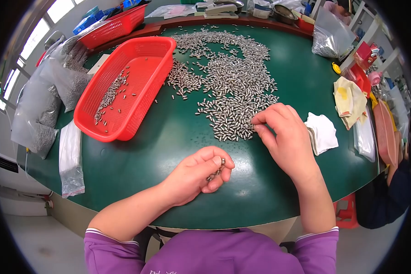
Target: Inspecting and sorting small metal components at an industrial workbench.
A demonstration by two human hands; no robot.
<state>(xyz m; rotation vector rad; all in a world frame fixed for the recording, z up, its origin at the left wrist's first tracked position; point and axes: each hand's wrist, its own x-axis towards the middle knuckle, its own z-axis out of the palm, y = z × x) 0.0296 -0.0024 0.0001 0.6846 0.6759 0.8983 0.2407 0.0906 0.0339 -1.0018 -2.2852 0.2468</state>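
My left hand [197,173] is closed around several small silver metal pieces [222,161], short rods with a narrowed waist, which show between thumb and curled fingers. It hovers over the near part of the green table. At the right edge of a large pile of the same pieces [235,86], my right hand [284,137] has thumb and forefinger drawn together in a pinch. Whether a piece sits between those fingertips is too small to tell. Left of the pile stands a red plastic basket [144,98], tilted in view, with some metal pieces scattered on its bottom.
Bags of metal pieces [43,107] line the left edge, beside a flat clear plastic packet [71,160]. A white cloth [322,132] and a yellowish cloth [349,101] lie to the right. Another bag [332,34] stands back right. A person's dark sleeve [388,196] shows at far right.
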